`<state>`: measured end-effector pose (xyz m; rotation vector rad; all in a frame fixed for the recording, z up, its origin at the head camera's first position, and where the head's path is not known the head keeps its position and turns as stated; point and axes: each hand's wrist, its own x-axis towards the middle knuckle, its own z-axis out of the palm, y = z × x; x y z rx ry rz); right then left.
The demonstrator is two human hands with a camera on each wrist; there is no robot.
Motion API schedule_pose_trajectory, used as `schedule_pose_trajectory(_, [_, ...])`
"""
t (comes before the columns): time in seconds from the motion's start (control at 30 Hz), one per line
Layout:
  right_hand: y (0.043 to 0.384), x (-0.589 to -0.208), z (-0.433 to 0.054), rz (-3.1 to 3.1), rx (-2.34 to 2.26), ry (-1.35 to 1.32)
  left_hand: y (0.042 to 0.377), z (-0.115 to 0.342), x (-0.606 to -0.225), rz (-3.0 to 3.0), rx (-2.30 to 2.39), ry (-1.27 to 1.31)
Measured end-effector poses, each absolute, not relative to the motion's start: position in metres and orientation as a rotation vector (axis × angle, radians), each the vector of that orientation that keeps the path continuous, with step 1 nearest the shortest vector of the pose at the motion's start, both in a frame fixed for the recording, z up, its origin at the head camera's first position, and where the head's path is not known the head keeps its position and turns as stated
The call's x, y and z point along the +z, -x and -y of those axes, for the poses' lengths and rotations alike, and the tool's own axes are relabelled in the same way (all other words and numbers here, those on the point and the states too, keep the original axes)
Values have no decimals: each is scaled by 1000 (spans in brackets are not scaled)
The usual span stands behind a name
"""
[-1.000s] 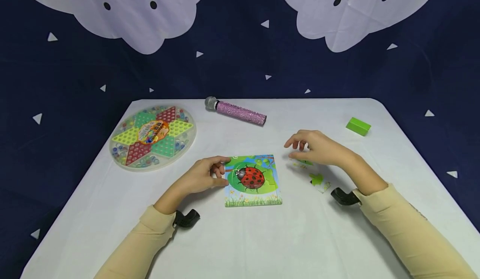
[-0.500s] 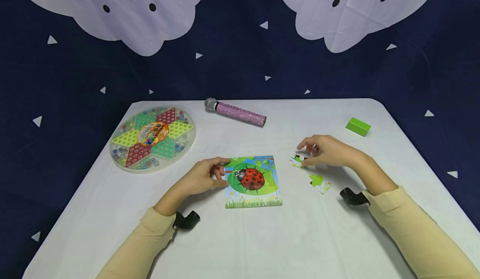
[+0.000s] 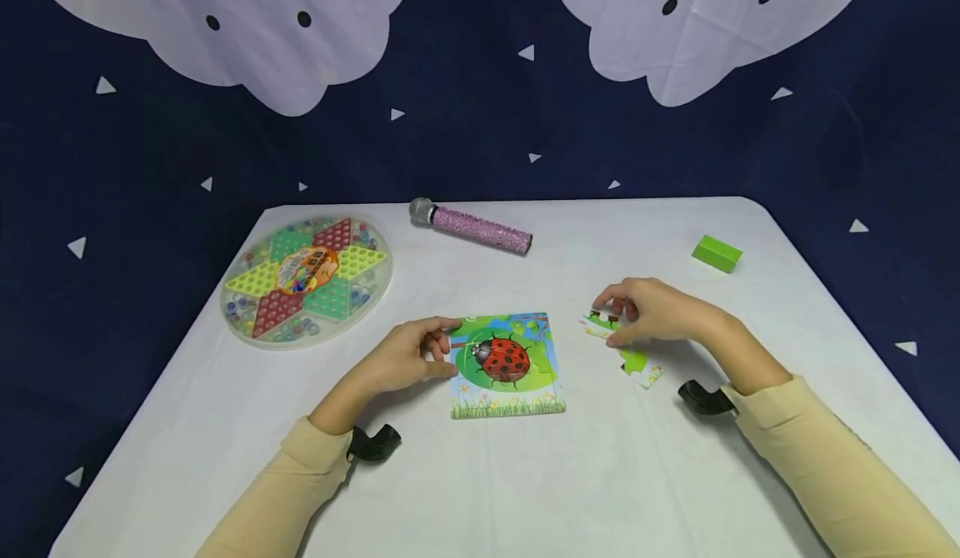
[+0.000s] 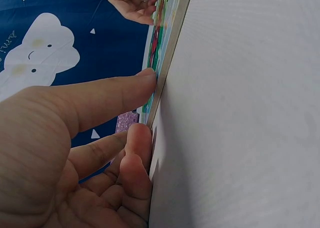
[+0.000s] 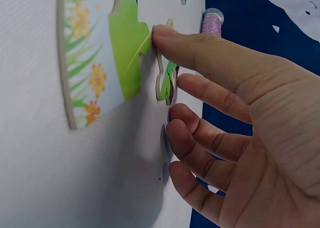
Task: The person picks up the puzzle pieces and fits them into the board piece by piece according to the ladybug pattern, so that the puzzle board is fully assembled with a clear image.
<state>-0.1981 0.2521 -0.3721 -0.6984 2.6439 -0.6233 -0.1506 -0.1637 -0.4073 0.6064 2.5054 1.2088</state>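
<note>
A square ladybug jigsaw puzzle [image 3: 504,360] lies flat on the white table. My left hand [image 3: 401,354] rests at its left side, with the thumb against the puzzle's edge and the index finger at the upper left corner; the other fingers curl loosely. To the right of the puzzle, my right hand [image 3: 660,312] pinches a small green and white puzzle piece [image 3: 598,322] between thumb and index finger, low over the table. Just below that hand lies another loose puzzle piece [image 3: 640,366], green with printed flowers. The right wrist view shows this flowered piece [image 5: 90,62] close up.
A round Chinese checkers set [image 3: 306,279] with marbles sits at the back left. Behind the puzzle lies a pink glittery microphone [image 3: 480,226]. A green block [image 3: 717,253] stands at the back right. Beyond the table [image 3: 525,483] hangs a dark blue cloth with clouds.
My right hand came down and slightly right onto the loose piece, its thumb and index finger closing in around it. My left hand stayed at the puzzle's edge.
</note>
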Motion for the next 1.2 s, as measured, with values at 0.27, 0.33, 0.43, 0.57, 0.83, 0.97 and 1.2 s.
schedule_pose_trajectory(0.27, [199, -369, -251, -2641, -627, 701, 151, 163, -404, -2510, 1224, -617])
schedule_pose_trajectory(0.33, [199, -369, -251, -2641, -625, 707, 151, 162, -404, -2509, 1222, -611])
schedule_pose_trajectory(0.43, [199, -370, -251, -2646, -616, 707, 151, 162, -403, -2506, 1220, -614])
schedule_pose_trajectory(0.57, [198, -371, -250, -2636, -621, 696, 151, 162, -404, -2497, 1217, -618])
schedule_pose_trajectory(0.83, [197, -374, -246, -2637, -644, 736, 150, 163, -406, -2506, 1215, -608])
schedule_pose_trajectory(0.97, [197, -377, -246, -2633, -642, 763, 149, 164, -408, -2512, 1212, -603])
schedule_pose_trajectory(1.2, [197, -375, -243, -2639, -636, 803, 149, 164, -410, -2519, 1221, -606])
